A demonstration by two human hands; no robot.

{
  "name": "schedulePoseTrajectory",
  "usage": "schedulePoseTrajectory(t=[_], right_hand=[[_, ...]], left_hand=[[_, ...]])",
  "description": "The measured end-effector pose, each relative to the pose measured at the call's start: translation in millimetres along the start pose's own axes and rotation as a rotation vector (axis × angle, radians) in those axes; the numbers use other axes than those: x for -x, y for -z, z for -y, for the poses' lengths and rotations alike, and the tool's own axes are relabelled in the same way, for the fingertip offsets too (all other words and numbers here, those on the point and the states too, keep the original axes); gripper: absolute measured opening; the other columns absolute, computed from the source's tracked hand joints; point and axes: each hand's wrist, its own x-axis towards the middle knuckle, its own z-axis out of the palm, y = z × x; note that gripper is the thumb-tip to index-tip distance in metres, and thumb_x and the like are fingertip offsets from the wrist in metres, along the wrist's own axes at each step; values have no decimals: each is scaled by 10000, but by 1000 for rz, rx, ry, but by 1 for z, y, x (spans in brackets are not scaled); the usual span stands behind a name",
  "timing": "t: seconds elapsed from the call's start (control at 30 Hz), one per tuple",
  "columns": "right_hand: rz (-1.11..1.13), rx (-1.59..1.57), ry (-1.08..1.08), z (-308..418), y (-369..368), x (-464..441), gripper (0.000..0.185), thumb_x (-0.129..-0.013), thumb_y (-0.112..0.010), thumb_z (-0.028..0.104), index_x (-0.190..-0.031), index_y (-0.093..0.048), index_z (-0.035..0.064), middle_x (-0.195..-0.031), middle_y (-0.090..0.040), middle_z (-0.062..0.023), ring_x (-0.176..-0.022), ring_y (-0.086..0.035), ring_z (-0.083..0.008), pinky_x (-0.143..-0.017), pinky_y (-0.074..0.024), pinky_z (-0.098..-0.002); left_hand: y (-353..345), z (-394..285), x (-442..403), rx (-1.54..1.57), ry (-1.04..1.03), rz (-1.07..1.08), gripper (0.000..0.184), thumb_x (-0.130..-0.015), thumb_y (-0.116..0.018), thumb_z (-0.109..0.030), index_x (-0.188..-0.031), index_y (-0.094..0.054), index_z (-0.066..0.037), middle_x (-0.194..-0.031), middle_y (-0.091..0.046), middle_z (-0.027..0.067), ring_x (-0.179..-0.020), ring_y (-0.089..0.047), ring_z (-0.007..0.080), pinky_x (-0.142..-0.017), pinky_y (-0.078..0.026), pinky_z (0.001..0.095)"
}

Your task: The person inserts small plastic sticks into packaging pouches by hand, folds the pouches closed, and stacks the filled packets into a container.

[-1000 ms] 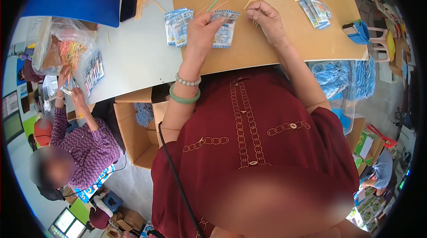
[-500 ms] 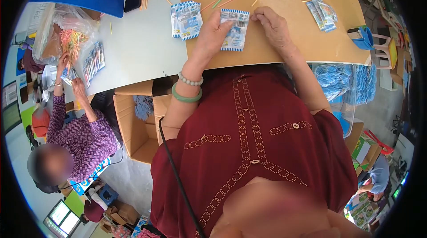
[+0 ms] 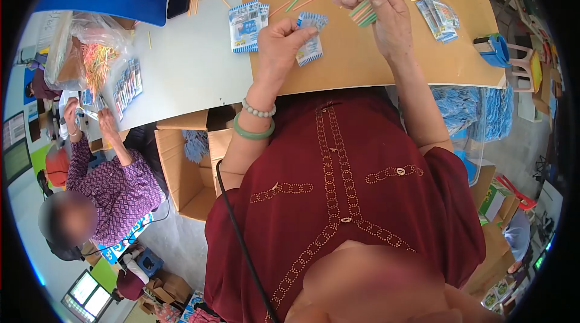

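Showing clearer than before: sticks [image 3: 364, 14] clamped in right grip [image 3: 391, 21]; left grip [image 3: 279, 42] clamping packet [image 3: 311, 51]

My left hand [image 3: 279, 45] pinches a blue-and-white packet [image 3: 312, 50] between thumb and fingers; 2 bracelets [image 3: 252, 133] circle that wrist. Just beside it, my right hand [image 3: 394, 21] grips a bunch of coloured sticks [image 3: 364, 14]. Packets lie in a left pile [image 3: 244, 28] and a right pile [image 3: 439, 19], with loose sticks [image 3: 295, 2] on the table [image 3: 459, 60] ahead of me.
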Motion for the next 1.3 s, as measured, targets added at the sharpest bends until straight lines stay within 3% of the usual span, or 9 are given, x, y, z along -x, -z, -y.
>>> schedulePoseTrajectory(t=[0.27,0.37,0.47,0.63,0.87,1.03,1.1,1.23,1.3], right_hand=[[50,-11,260,10,-47,-6,206,-994,-414,239,-939,-420,41,-836,-640,-163,-851,-657,-302,-830,-523,-437],[20,33,297,0,-45,-1,176,-993,-407,186,-918,-389,27,-828,-641,-162,-812,-654,-230,-780,-528,-347],[15,36,277,3,-39,5,207,-995,-410,237,-937,-397,39,-853,-650,-192,-838,-661,-303,-810,-528,-417],[-22,24,312,5,-38,10,190,-993,-417,223,-940,-400,42,-861,-649,-190,-852,-661,-304,-796,-526,-396],[-131,-9,231,17,-37,10,181,-984,-448,217,-957,-423,40,-919,-643,-176,-902,-651,-314,-824,-515,-398],[-40,-139,297,17,-41,4,174,-982,-454,217,-957,-430,47,-919,-639,-172,-906,-648,-326,-833,-512,-413],[-13,-158,277,14,-44,6,171,-982,-453,216,-956,-430,49,-915,-638,-176,-904,-647,-332,-833,-511,-418],[-57,-88,211,7,-48,15,181,-986,-441,230,-960,-423,53,-901,-637,-188,-886,-651,-336,-815,-517,-416],[-75,-89,192,7,-48,17,188,-986,-438,238,-959,-420,52,-897,-637,-193,-880,-653,-335,-806,-519,-409]], left_hand=[[-18,-7,8,-129,-93,143,189,-795,-706,-73,-686,-570,-1,-613,-490,-44,-589,-408,26,-504,-358,218],[-20,-11,10,-25,-42,188,172,-792,-708,-60,-696,-576,-7,-631,-499,-50,-603,-419,26,-517,-365,215],[-24,-19,13,119,37,203,146,-790,-708,-40,-711,-588,-12,-657,-525,-51,-617,-441,26,-532,-379,210],[-26,-15,11,196,69,198,118,-790,-707,-31,-737,-605,-10,-682,-560,-41,-626,-466,26,-549,-395,205],[-25,-2,10,-1,-53,150,184,-774,-715,-31,-674,-563,-6,-611,-469,-45,-587,-399,32,-500,-350,224],[-25,-4,12,-104,-102,150,228,-754,-723,-31,-648,-525,4,-581,-433,-28,-571,-368,39,-486,-337,231],[-20,-4,12,-151,-60,240,86,-807,-701,-54,-797,-628,-12,-711,-581,-50,-649,-484,11,-566,-407,192],[-22,-3,13,17,-2,254,87,-807,-703,-59,-808,-629,-13,-725,-585,-48,-659,-491,17,-572,-410,195],[-26,-6,13,135,-3,242,198,-778,-719,-40,-655,-566,-19,-623,-489,-60,-592,-408,24,-509,-359,215]])
